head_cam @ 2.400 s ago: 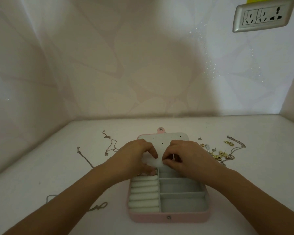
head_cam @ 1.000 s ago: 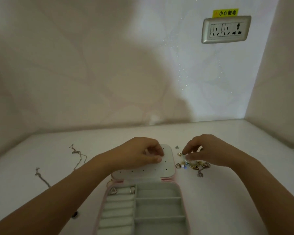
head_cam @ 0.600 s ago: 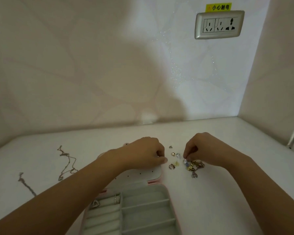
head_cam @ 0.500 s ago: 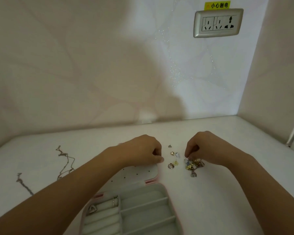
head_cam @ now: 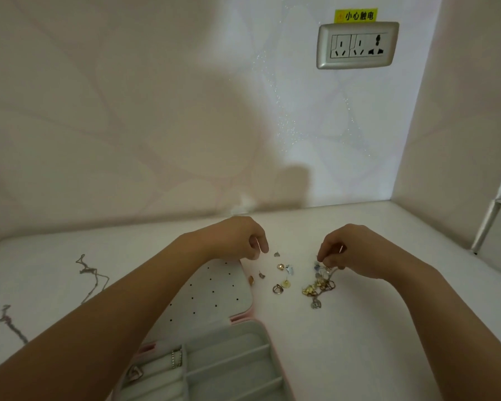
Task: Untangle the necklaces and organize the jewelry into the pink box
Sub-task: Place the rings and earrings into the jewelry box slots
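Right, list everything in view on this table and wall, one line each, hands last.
jewelry box: one, pink with pale grey lining, open, front centre of the table
rings: two, metallic, in the box's left rolls
loose small pieces: about seven, gold and silver, on the table between the hands
tangled cluster: one, gold and silver, below the right hand
necklace chains: two, silver-toned, left part of the table
wall socket: one, silver, upper right wall, under a yellow sticker
table: one, white
left hand: one, fingers curled, nothing seen in them, past the box lid
right hand: one, pinches the top of the tangled cluster
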